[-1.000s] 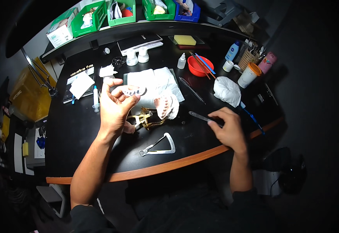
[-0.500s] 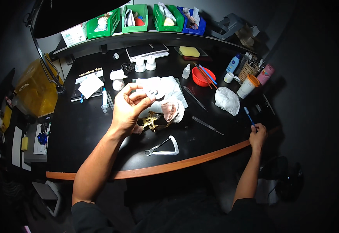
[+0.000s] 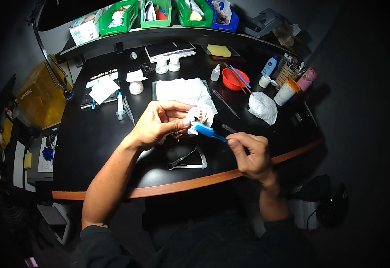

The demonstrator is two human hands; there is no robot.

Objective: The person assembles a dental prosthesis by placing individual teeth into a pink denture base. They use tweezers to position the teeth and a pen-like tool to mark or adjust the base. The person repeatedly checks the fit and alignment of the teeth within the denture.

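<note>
Between the thumb and fingers of my left hand [image 3: 152, 125] is a small pale piece [image 3: 192, 126], washed out by the light, its exact kind unclear. My right hand [image 3: 250, 156] is closed around the handle of a blue toothbrush [image 3: 206, 131]. The brush head lies against or just in front of the pale piece. Right behind it stands a plaster dental model [image 3: 207, 117] with pinkish teeth. A brass articulator [image 3: 177, 135] is mostly covered by my left hand. Closer to the table edge lies a metal caliper [image 3: 190, 161].
White tissue [image 3: 181, 89] lies beyond my hands. A crumpled white bundle [image 3: 263, 108], a red bowl [image 3: 234, 80] and a slim dark pen-like tool [image 3: 225, 104] are to the right. A syringe [image 3: 120, 107] and tweezers [image 3: 128, 110] lie left. Bins [image 3: 156, 20] line the shelf.
My right hand has brought the toothbrush from the table's right edge in to the middle, up to the pale piece. My left hand has lowered the piece slightly, toward me and right.
</note>
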